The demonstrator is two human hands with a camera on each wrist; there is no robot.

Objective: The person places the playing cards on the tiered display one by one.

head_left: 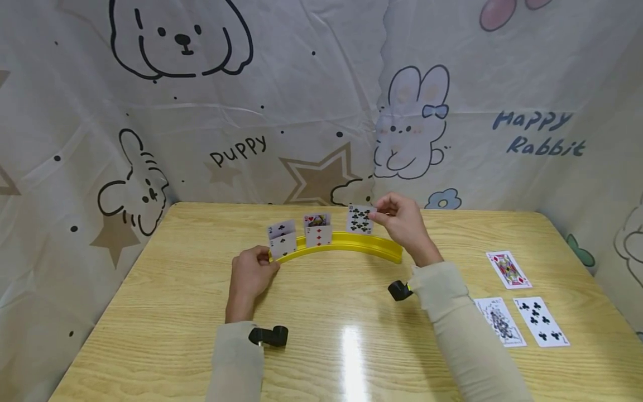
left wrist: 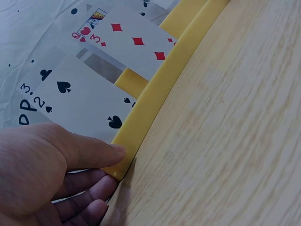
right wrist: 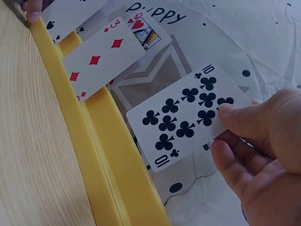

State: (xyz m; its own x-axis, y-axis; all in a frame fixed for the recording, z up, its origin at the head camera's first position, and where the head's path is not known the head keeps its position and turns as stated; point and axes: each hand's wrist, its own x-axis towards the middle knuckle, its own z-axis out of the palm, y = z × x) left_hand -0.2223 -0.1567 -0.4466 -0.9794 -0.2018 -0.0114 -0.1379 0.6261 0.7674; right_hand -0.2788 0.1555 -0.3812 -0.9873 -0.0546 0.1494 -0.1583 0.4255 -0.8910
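Observation:
A curved yellow card holder [head_left: 346, 241] stands on the table. At its left end my left hand [head_left: 249, 274] grips the tip, thumb on the front face in the left wrist view. Beside that hand stand a two of spades [left wrist: 84, 99] and a three of clubs behind it. Further along, a three of diamonds [right wrist: 96, 59] stands before a queen of hearts [right wrist: 146, 34]. My right hand [head_left: 404, 226] pinches a ten of clubs [right wrist: 181, 117] by its edge, close to the holder's rear side on the right; whether card and holder touch I cannot tell.
Three face-up cards lie on the table at the right: a red-suited face card [head_left: 509, 269], a joker-like card [head_left: 499, 322] partly behind the right sleeve, and a seven of clubs [head_left: 541, 321]. A printed cloth [head_left: 311, 111] hangs behind the table.

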